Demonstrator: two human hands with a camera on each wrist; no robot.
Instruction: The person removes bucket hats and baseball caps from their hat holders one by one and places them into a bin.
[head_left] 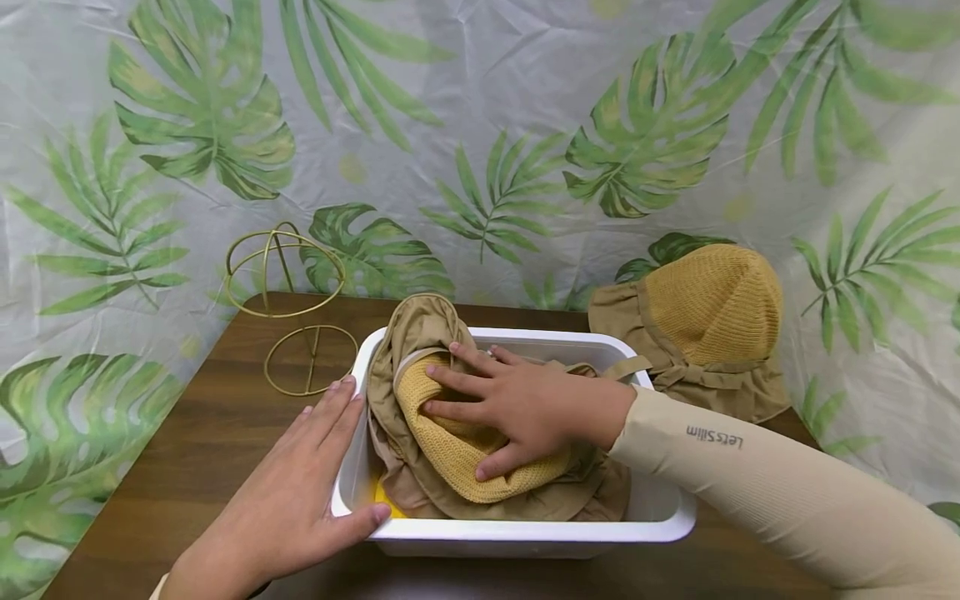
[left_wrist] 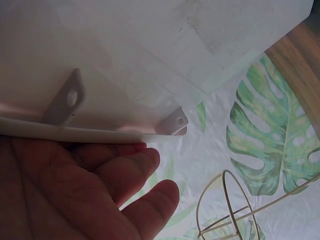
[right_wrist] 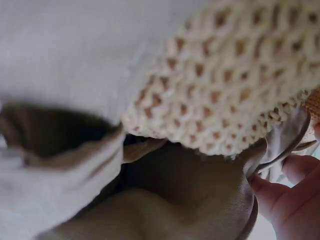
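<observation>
A white plastic tub [head_left: 517, 530] stands on the table with a hat of mustard knit [head_left: 480, 467] and tan cloth brim [head_left: 386, 367] bunched inside it. My right hand [head_left: 517, 408] presses down on the knit with fingers spread. In the right wrist view its fingers [right_wrist: 300, 170] lie against the tan cloth [right_wrist: 200, 195], near open-weave knit [right_wrist: 215, 95]. At the tub's left corner my left hand [head_left: 300, 475] rests along the rim, thumb on the front edge. From below, the left wrist view shows the palm [left_wrist: 60, 185] against the tub's rim [left_wrist: 100, 136].
Behind the tub to the right, another mustard and tan hat [head_left: 712, 304] sits on the dark wooden table [head_left: 180, 467]. A gold wire stand [head_left: 311, 358] is at the back left. Something bright yellow [head_left: 386, 500] shows in the tub's front left corner. A leaf-print cloth [head_left: 495, 67] hangs behind.
</observation>
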